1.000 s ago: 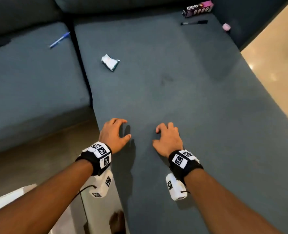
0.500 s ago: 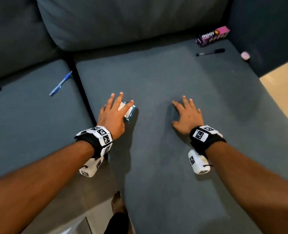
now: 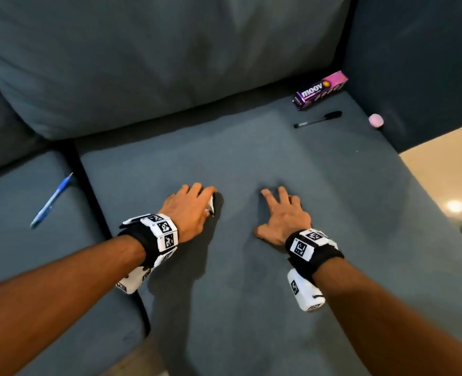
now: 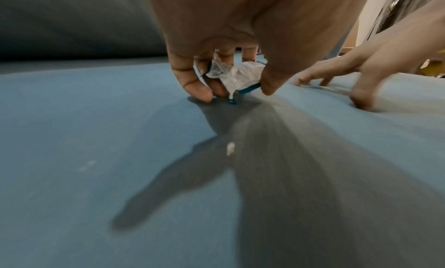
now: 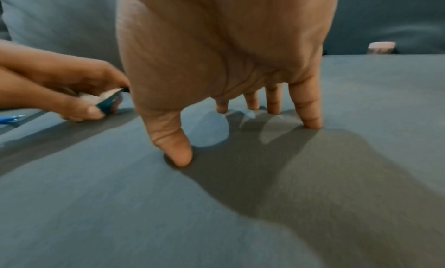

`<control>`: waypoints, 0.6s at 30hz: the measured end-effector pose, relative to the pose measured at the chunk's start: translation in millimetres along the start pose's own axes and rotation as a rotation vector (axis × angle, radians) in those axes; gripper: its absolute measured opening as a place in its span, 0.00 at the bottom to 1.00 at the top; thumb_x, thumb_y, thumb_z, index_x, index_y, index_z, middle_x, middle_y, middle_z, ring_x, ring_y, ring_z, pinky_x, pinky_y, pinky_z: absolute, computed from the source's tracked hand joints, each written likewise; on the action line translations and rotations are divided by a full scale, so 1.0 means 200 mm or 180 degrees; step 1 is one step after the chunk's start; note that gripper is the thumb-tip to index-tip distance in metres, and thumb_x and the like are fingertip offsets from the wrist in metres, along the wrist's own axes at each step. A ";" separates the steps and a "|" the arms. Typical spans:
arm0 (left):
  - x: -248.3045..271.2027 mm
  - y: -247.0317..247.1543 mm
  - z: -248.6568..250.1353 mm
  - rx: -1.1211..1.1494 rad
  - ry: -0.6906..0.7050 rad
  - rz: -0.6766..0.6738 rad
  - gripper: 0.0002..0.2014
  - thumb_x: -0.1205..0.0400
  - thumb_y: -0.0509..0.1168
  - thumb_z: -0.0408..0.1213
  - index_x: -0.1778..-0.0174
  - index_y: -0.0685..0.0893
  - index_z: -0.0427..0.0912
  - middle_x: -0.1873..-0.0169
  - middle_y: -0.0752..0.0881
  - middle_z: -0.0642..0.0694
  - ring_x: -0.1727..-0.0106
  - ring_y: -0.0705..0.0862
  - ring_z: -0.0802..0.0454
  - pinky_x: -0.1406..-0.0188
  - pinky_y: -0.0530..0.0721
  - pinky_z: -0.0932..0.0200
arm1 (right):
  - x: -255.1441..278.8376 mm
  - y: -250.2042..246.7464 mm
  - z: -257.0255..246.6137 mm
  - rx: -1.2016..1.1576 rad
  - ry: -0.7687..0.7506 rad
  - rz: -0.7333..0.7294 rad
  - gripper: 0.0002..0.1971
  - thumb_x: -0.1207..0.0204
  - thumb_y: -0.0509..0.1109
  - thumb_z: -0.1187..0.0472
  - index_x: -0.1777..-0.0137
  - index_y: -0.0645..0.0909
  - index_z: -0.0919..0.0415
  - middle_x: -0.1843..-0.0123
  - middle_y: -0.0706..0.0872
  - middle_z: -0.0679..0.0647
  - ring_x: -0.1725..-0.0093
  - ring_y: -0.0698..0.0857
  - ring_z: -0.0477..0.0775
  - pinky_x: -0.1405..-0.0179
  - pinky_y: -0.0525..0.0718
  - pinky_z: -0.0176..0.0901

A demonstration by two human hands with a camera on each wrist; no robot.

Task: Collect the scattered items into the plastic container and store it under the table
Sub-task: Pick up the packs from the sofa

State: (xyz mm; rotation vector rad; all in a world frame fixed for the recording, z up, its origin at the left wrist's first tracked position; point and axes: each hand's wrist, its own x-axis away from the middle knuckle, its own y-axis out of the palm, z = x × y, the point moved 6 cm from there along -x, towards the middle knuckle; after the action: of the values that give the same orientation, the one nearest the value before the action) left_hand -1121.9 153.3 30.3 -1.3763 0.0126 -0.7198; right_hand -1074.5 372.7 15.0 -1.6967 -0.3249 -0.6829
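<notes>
Crumpled white sachet (image 4: 237,76) with teal edge pinched in the grip of the left hand (image 3: 189,210), thumb on one side, fingers on the other, lower corner just touching the sofa seat (image 3: 251,294). First item only, barely lifted. Right hand (image 3: 284,215) just right of that grip, fingers spread straight, tips pressed into the cushion, holding nothing.

Left to collect, judged from what lies about: blue pen (image 3: 51,200) well left of the grip on the neighbouring cushion; black pen (image 3: 318,119), purple Moov box (image 3: 320,89) and small pink round thing (image 3: 375,120) far ahead and right, near the armrest. Plastic container not in view; no table in view. Task barely begun.

Against half a second ago: left fingers lay flat over the sachet, now closed round it. Right hand pressed down as before.
</notes>
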 end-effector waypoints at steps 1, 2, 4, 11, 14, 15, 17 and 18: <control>-0.08 -0.03 0.01 0.0130 -0.0056 0.0083 0.27 0.19 0.61 0.48 0.24 0.63 0.51 0.37 0.74 0.44 0.39 0.77 0.38 0.43 0.81 0.39 | -0.01 -0.02 0.00 0.0087 -0.0086 0.0002 0.50 0.39 0.73 0.38 0.18 0.52 0.35 0.16 0.54 0.49 0.21 0.60 0.62 0.31 0.76 0.60; -0.18 -0.07 0.04 0.0265 -0.0102 0.0187 0.27 0.18 0.61 0.50 0.24 0.63 0.50 0.37 0.75 0.43 0.39 0.77 0.36 0.42 0.80 0.38 | -0.03 -0.06 0.02 0.0140 -0.0198 0.0051 0.48 0.40 0.74 0.37 0.19 0.55 0.35 0.20 0.59 0.49 0.24 0.64 0.61 0.35 0.78 0.58; -0.35 -0.14 0.08 0.0479 -0.0256 0.0393 0.28 0.18 0.61 0.51 0.23 0.63 0.49 0.36 0.75 0.40 0.39 0.78 0.34 0.41 0.79 0.37 | -0.07 -0.12 0.04 0.0193 -0.0493 0.0095 0.41 0.39 0.75 0.38 0.24 0.63 0.33 0.29 0.67 0.48 0.30 0.70 0.59 0.40 0.79 0.54; -0.83 -0.14 0.14 0.0952 -0.0554 -0.0200 0.29 0.26 0.73 0.46 0.30 0.69 0.50 0.38 0.77 0.39 0.36 0.78 0.35 0.38 0.76 0.45 | -0.47 -0.39 0.39 -0.2088 -0.0485 0.0448 0.17 0.29 0.75 0.54 0.39 0.84 0.44 0.65 0.84 0.42 0.61 0.84 0.47 0.43 0.86 0.55; -0.90 -0.12 0.10 0.1300 -0.0473 -0.0423 0.29 0.27 0.76 0.40 0.34 0.71 0.46 0.42 0.79 0.41 0.41 0.80 0.39 0.39 0.78 0.48 | -0.65 -0.64 0.50 -0.1812 -0.0331 0.1332 0.21 0.26 0.73 0.56 0.32 0.80 0.46 0.52 0.85 0.49 0.49 0.85 0.53 0.40 0.83 0.49; -0.91 -0.12 0.09 0.1330 -0.0437 -0.0479 0.28 0.27 0.77 0.39 0.35 0.70 0.45 0.44 0.79 0.42 0.42 0.81 0.41 0.41 0.79 0.48 | -0.71 -0.72 0.50 -0.1781 -0.0337 0.1509 0.23 0.26 0.73 0.54 0.29 0.78 0.46 0.46 0.83 0.54 0.45 0.85 0.56 0.38 0.82 0.49; -0.94 -0.10 0.09 0.1341 -0.0413 -0.0557 0.27 0.27 0.77 0.38 0.38 0.69 0.47 0.46 0.79 0.43 0.45 0.81 0.42 0.43 0.80 0.48 | -0.83 -0.87 0.50 -0.1726 -0.0331 0.1749 0.27 0.25 0.72 0.49 0.25 0.74 0.43 0.36 0.78 0.58 0.38 0.83 0.61 0.36 0.80 0.49; -0.95 -0.09 0.09 0.1348 -0.0408 -0.0608 0.27 0.28 0.77 0.39 0.40 0.68 0.48 0.46 0.79 0.42 0.46 0.81 0.43 0.43 0.81 0.47 | -0.89 -0.93 0.50 -0.1723 -0.0283 0.1761 0.28 0.25 0.71 0.46 0.24 0.72 0.42 0.32 0.76 0.58 0.36 0.82 0.62 0.34 0.79 0.49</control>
State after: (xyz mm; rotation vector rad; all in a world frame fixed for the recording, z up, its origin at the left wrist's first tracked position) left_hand -1272.7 258.0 -24.0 -1.0209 -0.3584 -0.7414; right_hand -1292.0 539.4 44.9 -2.2046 0.2975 -0.2893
